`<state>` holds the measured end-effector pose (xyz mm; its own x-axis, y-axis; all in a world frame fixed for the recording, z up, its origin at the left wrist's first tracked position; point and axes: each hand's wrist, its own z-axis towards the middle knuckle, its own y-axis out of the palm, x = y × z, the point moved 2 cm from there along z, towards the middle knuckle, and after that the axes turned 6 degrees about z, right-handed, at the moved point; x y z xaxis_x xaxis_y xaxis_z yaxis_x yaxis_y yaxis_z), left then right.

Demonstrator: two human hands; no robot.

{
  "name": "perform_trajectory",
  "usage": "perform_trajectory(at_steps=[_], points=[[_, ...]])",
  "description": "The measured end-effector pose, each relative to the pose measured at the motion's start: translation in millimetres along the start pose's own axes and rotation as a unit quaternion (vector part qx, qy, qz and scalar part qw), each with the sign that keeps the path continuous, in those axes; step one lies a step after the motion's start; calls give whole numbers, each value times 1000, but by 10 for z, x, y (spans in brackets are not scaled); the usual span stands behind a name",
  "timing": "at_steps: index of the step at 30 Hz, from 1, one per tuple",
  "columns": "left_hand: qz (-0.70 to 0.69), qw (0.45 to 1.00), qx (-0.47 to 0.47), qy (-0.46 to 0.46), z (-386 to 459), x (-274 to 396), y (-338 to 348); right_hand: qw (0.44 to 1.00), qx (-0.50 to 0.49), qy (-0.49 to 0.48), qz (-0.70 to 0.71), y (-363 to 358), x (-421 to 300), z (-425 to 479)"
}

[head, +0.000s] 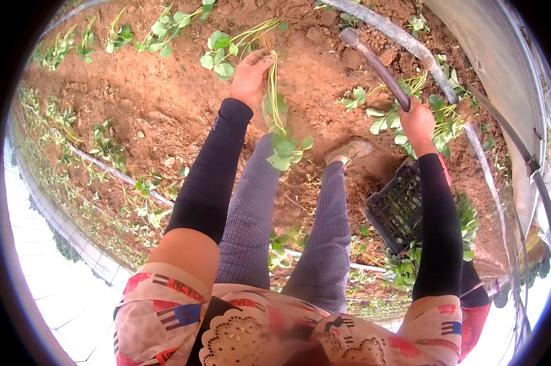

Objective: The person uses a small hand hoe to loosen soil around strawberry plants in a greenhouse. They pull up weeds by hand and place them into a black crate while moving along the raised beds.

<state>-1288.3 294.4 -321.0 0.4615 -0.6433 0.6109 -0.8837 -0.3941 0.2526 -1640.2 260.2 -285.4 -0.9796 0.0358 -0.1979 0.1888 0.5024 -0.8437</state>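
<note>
My left hand (pixel 251 77) pinches the base of a leafy seedling (pixel 282 148), which looks like a strawberry plant; its long pale stems hang down toward my shin. Just beyond those fingers another seedling (pixel 219 57) lies on the bare soil (pixel 165 100). In my right hand (pixel 419 126) is a short wooden-handled tool (pixel 379 68), held out at an angle with its far end over the soil. What kind of tool it is cannot be told. Loose seedlings (pixel 385 120) lie on the ground beside and beneath my right hand.
A black plastic crate (pixel 394 206) with plants in it stands by my right forearm. Drip hoses (pixel 394 34) cross the soil. Several seedlings (pixel 161 32) lie in a row at the far left. Plastic sheeting (pixel 490 59) walls the right side. Part of a person in red (pixel 477 320) shows behind me.
</note>
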Motion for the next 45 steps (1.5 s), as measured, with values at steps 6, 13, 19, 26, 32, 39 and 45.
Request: perform_trajectory(at_steps=[6, 13, 19, 26, 32, 39, 45], points=[[12, 998, 53, -9, 18, -219, 152, 978, 72, -131, 143, -260, -215, -89], [29, 998, 58, 2, 126, -226, 432, 997, -71, 20, 16, 13, 140, 351], [102, 993, 43, 37, 490, -330, 1076, 987, -31, 46, 151, 350, 525, 204], [463, 833, 135, 269, 1207, -851, 1276, 972, -27, 51, 229, 532, 665, 178], [764, 547, 94, 330, 1264, -825, 1638, 951, 6, 52, 306, 250, 450, -22], [851, 385, 23, 357, 1554, -955, 1460, 910, 113, 90, 388, 401, 329, -574], [796, 531, -17, 291, 1150, -626, 1726, 917, 46, 168, 360, 617, 125, -378]])
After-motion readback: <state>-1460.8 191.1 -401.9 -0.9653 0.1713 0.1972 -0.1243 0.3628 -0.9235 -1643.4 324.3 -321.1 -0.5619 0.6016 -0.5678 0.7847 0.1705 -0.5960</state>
